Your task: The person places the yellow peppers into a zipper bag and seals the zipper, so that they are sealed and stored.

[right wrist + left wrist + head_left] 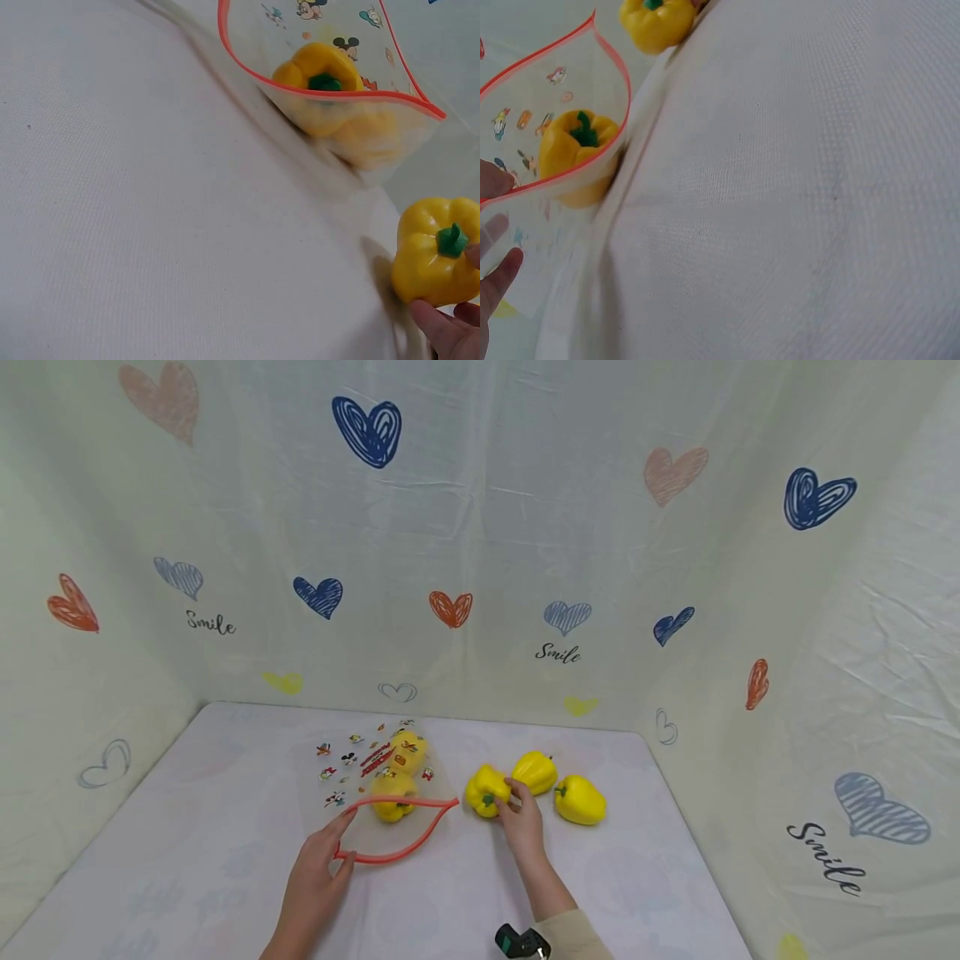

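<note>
A clear zip bag with cartoon prints [352,777] lies on the table, its red-edged mouth spread wide. My left hand [317,868] holds the mouth's left end, fingers on one red edge and thumb by the other. Two yellow bell peppers are inside; the nearer one [577,146] shows its green stem. To the right of the bag, my right hand [522,827] grips another yellow bell pepper [431,251] by its side, thumb and fingers round it. Whether that pepper touches the table I cannot tell.
Behind the right hand sits a yellow bell pepper [535,772], and one more pepper [581,800] lies to its right. A white cloth covers the table [225,827]. Curtains with printed hearts [450,527] close in the back and sides.
</note>
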`<state>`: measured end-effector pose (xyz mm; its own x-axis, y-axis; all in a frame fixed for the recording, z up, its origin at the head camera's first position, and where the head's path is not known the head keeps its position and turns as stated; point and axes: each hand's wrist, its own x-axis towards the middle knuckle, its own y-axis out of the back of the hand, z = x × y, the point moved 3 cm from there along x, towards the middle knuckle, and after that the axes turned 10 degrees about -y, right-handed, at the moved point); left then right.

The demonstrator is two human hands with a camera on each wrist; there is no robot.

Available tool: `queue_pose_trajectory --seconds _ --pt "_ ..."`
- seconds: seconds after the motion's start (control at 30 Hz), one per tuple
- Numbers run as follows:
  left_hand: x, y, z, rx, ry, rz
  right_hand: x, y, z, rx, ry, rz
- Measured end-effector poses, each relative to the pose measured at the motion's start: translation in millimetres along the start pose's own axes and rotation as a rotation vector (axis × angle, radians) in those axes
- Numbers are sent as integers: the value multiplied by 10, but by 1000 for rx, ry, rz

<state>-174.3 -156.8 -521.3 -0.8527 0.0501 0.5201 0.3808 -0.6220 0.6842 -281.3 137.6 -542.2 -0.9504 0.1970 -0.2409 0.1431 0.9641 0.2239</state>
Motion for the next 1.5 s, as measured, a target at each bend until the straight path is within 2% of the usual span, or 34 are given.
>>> queue_pose_trajectory --seconds 0.43,0.8,1.23,1.5 --pt "-8 3 -1 -2 22 -13 -38 -19 2 1 -22 24" --pt "-14 6 17 -3 41 -23 -9 -47 -68 -81 -27 93" --pt "-23 -3 -3 -8 30 -7 -153 52 -56 -110 -31 62" --pt "-5 10 17 -7 29 -6 -300 127 -97 -193 -54 -14"
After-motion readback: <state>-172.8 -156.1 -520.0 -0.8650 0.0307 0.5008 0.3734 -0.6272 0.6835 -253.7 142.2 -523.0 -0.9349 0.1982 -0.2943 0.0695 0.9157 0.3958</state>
